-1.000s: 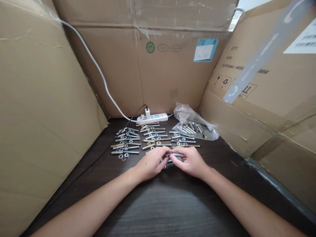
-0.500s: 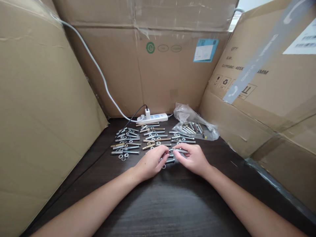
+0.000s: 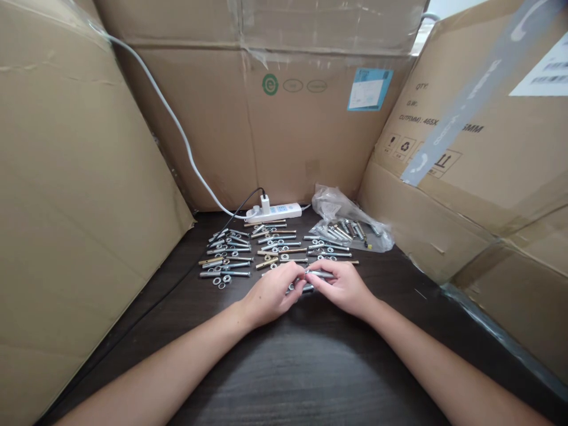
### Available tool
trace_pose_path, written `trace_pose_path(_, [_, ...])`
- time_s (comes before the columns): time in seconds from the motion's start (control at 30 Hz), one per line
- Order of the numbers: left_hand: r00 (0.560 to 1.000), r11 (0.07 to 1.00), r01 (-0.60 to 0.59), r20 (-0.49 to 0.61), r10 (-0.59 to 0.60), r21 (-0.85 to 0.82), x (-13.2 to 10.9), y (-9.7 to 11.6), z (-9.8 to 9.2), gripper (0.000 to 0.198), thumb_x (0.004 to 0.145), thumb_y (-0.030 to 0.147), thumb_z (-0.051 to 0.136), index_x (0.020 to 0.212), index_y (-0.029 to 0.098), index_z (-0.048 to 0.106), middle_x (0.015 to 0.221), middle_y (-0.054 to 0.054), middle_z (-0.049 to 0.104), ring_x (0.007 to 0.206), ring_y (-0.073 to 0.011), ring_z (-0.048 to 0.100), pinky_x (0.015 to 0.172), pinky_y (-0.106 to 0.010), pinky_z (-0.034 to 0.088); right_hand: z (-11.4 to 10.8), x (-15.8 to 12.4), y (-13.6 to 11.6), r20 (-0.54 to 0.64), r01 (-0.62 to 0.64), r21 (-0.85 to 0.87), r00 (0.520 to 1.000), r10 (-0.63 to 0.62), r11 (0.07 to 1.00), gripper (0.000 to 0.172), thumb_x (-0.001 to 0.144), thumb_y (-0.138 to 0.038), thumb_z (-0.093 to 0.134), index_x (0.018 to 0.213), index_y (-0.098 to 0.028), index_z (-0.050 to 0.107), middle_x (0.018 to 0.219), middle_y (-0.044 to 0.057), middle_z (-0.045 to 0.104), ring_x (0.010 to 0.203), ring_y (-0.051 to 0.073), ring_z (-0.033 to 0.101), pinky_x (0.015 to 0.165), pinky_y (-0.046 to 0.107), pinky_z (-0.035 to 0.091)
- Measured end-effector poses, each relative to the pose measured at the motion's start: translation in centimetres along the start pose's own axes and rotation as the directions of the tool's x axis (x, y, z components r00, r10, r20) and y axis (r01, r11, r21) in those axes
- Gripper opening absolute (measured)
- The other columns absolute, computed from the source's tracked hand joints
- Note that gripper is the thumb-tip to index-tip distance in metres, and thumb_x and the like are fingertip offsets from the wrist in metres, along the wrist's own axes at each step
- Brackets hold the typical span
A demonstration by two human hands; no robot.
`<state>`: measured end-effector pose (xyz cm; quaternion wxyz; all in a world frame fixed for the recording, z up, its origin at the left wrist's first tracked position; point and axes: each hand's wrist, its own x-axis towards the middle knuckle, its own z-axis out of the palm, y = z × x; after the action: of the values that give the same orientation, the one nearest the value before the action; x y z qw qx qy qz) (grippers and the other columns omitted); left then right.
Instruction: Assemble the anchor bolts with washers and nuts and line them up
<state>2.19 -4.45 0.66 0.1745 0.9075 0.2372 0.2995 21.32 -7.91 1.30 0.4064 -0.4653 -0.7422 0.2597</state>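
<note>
Holding both hands close together above the dark counter (image 3: 302,378), forearms reaching in from 7 and 5 o'clock. Pinching a silvery bolt (image 3: 320,274) between thumb and fingers of the right hand (image 3: 348,290), nearly closed around it, and pointing its free end toward 9 o'clock. Curling the left hand (image 3: 273,293) at that end, thumb and fingertips almost meeting; being unable to tell about any small part inside, the fingers hiding the spot. Seeing a second bolt (image 3: 306,288) lying just toward 6 o'clock of the held one, partly covered by the left hand.

Taking the hands as clock centre, finding rows of bolts, nuts and washers: a left group (image 3: 237,274) between 9 and 10 o'clock, a middle group (image 3: 284,238) near 11, a right group (image 3: 337,254) near 1. Glimpsing a brass rod (image 3: 354,262) poking out just behind the right hand. Noticing a clear bag (image 3: 331,204) with metal parts inside between 1 and 2 o'clock, and a white power strip (image 3: 286,211) at 11, standing before a carton (image 3: 213,130) at 12.
</note>
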Motion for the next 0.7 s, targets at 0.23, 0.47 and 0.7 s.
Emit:
trace_pose_path(0.23, [0.999, 1.0, -0.028, -0.024, 0.028, -0.005, -0.11, 0.0, 0.06, 0.01, 0.092, 0.02, 0.041, 0.094, 0.018, 0.051, 0.08, -0.001, 0.055, 0.068, -0.0119, 0.05, 0.064, -0.023, 0.042, 0.05, 0.37, -0.41, 0.075, -0.019, 0.119, 0.997, 0.01, 0.993, 0.022, 0.089, -0.031, 0.052, 0.087, -0.017, 0.069, 0.084, 0.002, 0.071, 0.077, 0.016, 0.065, 0.07, 0.024, 0.049])
trace_pose_path(0.47, [0.997, 0.998, 0.009, -0.071, -0.014, -0.067, -0.18, -0.2, 0.27, 0.014, 0.093, 0.021, 0.043, 0.106, 0.019, 0.048, 0.089, -0.003, 0.058, 0.075, -0.0122, 0.055, 0.068, -0.023, 0.045, -0.15, 0.46, -0.89, 0.15, -0.075, 0.216, 0.988, 0.042, 0.974, 0.024, 0.09, -0.032, 0.051, 0.092, -0.017, 0.07, 0.087, 0.003, 0.071, 0.081, 0.017, 0.064, 0.074, 0.026, 0.049])
trace_pose_path(0.7, [0.999, 0.998, 0.03, 0.03, -0.028, -0.058, 0.0, -0.05, -0.03, 0.02, 0.095, 0.021, 0.039, 0.112, 0.019, 0.05, 0.097, -0.005, 0.059, 0.085, -0.0144, 0.057, 0.075, -0.025, 0.047, -0.38, 0.52, -0.92, 0.174, -0.121, 0.234, 0.981, 0.081, 0.965, 0.025, 0.089, -0.033, 0.052, 0.093, -0.016, 0.07, 0.087, 0.003, 0.07, 0.083, 0.018, 0.063, 0.076, 0.027, 0.047])
